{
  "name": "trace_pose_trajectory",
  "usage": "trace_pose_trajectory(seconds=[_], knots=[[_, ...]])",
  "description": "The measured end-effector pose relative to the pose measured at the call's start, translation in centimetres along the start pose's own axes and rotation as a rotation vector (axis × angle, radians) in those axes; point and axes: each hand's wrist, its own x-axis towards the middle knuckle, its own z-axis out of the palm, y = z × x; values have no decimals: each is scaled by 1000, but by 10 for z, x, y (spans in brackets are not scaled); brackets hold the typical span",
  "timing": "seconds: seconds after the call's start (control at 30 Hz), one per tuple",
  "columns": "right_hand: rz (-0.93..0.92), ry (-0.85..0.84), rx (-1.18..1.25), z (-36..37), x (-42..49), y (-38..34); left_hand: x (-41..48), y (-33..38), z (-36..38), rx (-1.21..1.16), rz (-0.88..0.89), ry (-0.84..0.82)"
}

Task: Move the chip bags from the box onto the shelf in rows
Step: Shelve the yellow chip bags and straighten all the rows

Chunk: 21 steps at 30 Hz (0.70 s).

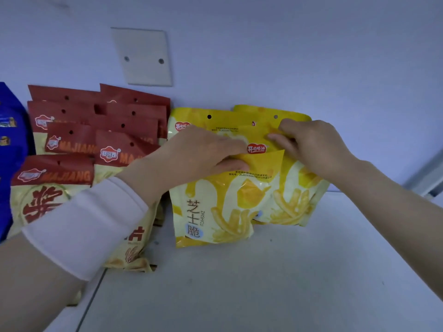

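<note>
Nearest the lens, a white stretchy fabric wristband (pixel 84 226) wraps the left forearm, soft and smooth against the bare arm. Beyond it the left hand (pixel 199 152) pinches the top edge of the front glossy yellow plastic chip bag (pixel 215 212), thumb under the fold and fingers curled over it. Across from it the right hand (pixel 311 144) grips the sealed top of a second yellow chip bag (pixel 294 200) standing just behind and to the right, overlapping the first. Both pouches stand upright on the smooth white shelf board (pixel 263 283), leaning near the pale back wall (pixel 311 56). Left of them, red-topped cream crinkly chip bags (pixel 72 140) stand packed in rows, and a blue foil bag (pixel 9 152) sits at the far left edge.
</note>
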Motion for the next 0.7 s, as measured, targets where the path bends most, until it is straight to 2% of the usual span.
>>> trace_pose_trajectory(seconds=[0.27, 0.4, 0.5, 0.7], knots=[[-19, -79, 60, 36, 3, 28, 8, -40, 29, 6, -138, -49], [2, -97, 48, 40, 6, 33, 11, -56, 35, 104, -192, -58], [48, -126, 82, 40, 11, 34, 15, -62, 39, 160, -366, -161], [55, -113, 62, 47, 13, 33, 9, -63, 53, 130, -361, 6]])
